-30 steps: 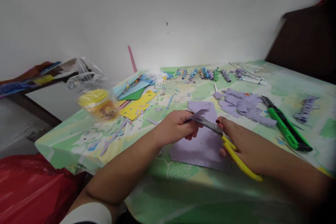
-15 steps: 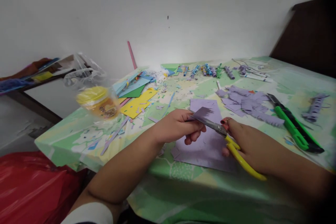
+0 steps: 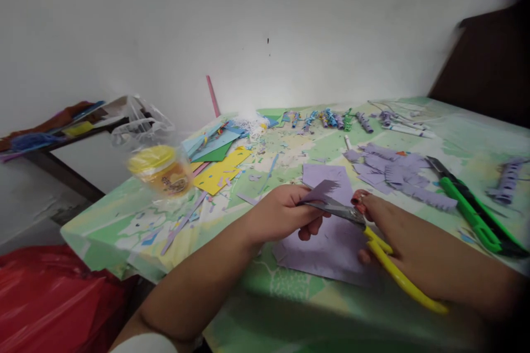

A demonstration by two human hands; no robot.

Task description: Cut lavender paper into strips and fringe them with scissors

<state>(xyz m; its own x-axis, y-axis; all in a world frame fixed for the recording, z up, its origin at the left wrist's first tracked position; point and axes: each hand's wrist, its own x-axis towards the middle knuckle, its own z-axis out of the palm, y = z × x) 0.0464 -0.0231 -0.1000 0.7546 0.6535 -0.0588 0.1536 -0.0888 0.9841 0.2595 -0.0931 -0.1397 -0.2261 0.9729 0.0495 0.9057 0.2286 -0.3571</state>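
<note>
My left hand (image 3: 290, 209) pinches a small purple paper piece (image 3: 322, 192) whose edge is cut into a fringe. In my right hand (image 3: 385, 226) is a pair of scissors with yellow handles (image 3: 403, 278); its metal blades reach the paper beside my left fingers. Part of the right grip is hidden behind the hand. Under both hands lies a larger purple paper sheet (image 3: 323, 259), close to the table's front edge. Beyond my right hand, fringed purple strips (image 3: 393, 168) are heaped together.
A green utility knife (image 3: 476, 220) lies at the right, near a purple paper roll (image 3: 508, 182). Small rolled papers (image 3: 330, 117) line the back. At left stand a yellow-lidded tub (image 3: 159, 171) in clear plastic and coloured sheets (image 3: 221, 171). A red bag (image 3: 53, 292) sits below the table.
The view has tilted up slightly, so everything sits lower in the picture. The scissors' yellow handles look spread wider apart. Both hands keep their holds.
</note>
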